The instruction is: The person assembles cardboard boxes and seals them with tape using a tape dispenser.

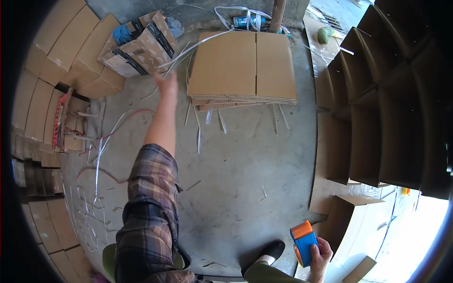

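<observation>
Right hand (321, 253), lower right, grips a boxy blue-and-orange plastic tool (306, 244). Left hand (166, 85), upper left, by flat white strapping (181, 55); grip unclear.

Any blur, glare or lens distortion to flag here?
Head view: left hand blurred, probably by motion; tape dispenser in the right hand clearer; lower right washed out by glare; open cartons at right dark inside; stacked cartons bowed by wide-angle distortion; corners mostly black.

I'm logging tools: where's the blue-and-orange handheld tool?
The tool is in the right hand, at the head view's lower right, beside the right black shoe.
</observation>
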`<action>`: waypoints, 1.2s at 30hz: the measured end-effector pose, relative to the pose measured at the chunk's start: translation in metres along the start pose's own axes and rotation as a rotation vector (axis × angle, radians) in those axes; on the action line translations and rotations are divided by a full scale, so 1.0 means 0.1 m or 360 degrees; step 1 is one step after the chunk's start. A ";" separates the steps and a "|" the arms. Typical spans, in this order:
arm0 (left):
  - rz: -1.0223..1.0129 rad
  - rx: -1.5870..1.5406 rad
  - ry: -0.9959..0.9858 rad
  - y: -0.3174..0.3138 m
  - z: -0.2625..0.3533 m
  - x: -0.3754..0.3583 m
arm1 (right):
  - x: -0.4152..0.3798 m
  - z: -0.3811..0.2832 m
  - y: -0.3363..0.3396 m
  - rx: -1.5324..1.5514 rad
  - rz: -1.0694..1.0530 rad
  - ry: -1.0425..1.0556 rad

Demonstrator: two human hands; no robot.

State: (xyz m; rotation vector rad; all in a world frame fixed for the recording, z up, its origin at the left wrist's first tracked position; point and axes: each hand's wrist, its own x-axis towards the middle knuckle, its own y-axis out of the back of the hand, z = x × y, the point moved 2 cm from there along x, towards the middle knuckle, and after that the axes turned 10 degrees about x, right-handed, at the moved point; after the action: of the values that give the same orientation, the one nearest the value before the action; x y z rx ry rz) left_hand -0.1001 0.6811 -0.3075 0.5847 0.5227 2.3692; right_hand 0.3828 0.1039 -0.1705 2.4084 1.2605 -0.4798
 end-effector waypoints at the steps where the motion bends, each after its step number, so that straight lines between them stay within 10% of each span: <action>1: -0.0002 0.0018 -0.0004 0.05 -0.14 0.01 | 0.00 0.00 -0.02 -0.0002 -0.0016 0.0021; 3: 0.0136 0.0703 0.0136 0.25 -0.44 -0.07 | 0.01 0.01 -0.09 0.0050 -0.0036 0.0011; 5: -0.0695 0.0845 0.0214 0.26 -0.51 -0.37 | 0.03 -0.03 -0.15 0.0079 -0.0043 0.0027; 8: -0.0998 0.0343 -0.0037 -0.10 -0.49 -0.69 | 0.02 -0.03 -0.16 -0.0008 -0.0066 0.0033; 14: -0.0544 0.0917 -0.0756 0.04 0.00 -1.38 | -0.01 0.02 -0.16 -0.0103 -0.0037 -0.0086; 19: -0.1175 0.0714 -0.0915 0.47 0.19 -2.03 | 0.02 -0.01 -0.15 -0.0010 -0.0047 -0.0075; 21: -0.1511 -0.0139 0.0631 0.66 0.53 -2.25 | 0.00 0.01 -0.13 0.0033 -0.0028 -0.0086; 25: -0.1717 -0.0585 0.1309 0.17 0.48 -2.29 | 0.00 0.01 -0.11 -0.0021 -0.0065 -0.0071; 31: -0.1539 -0.0973 0.1142 0.01 0.75 -2.26 | -0.09 0.02 -0.04 0.0235 -0.0142 -0.0159; 36: -0.1585 -0.0943 0.1194 1.35 1.17 -2.10 | -0.21 -0.02 0.03 0.0658 -0.0298 -0.0275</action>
State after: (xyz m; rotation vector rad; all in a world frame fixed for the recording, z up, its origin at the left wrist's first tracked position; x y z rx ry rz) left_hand 0.0435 0.4703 -0.2012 -0.7226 0.2704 1.5436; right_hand 0.3741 0.0885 -0.1579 2.5081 1.4279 -1.0733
